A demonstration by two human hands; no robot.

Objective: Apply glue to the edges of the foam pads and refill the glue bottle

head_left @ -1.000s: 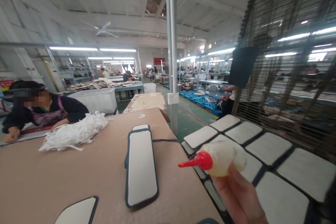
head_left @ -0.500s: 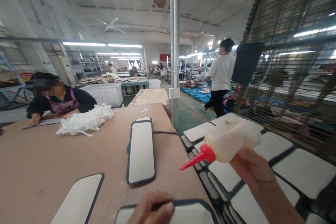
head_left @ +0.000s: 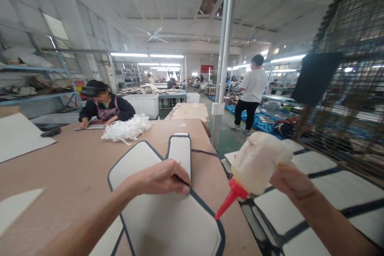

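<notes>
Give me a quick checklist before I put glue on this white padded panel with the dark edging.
1. Left hand pinning the white padded panel with dark edging: ok.
2. Right hand gripping the translucent squeeze bottle: ok.
3. Red nozzle pointing down toward the panel's right edge: ok.
4. Nozzle touching the edge: not ok, just short of it.
5. Panel flat on the brown table: ok.
6. Glue level in the bottle: cannot tell.

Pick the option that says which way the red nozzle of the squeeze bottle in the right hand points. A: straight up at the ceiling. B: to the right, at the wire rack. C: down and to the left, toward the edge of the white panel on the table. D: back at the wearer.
C: the right hand holds the squeeze bottle tilted, its red nozzle aimed down-left at the dark-trimmed white panel.
</notes>
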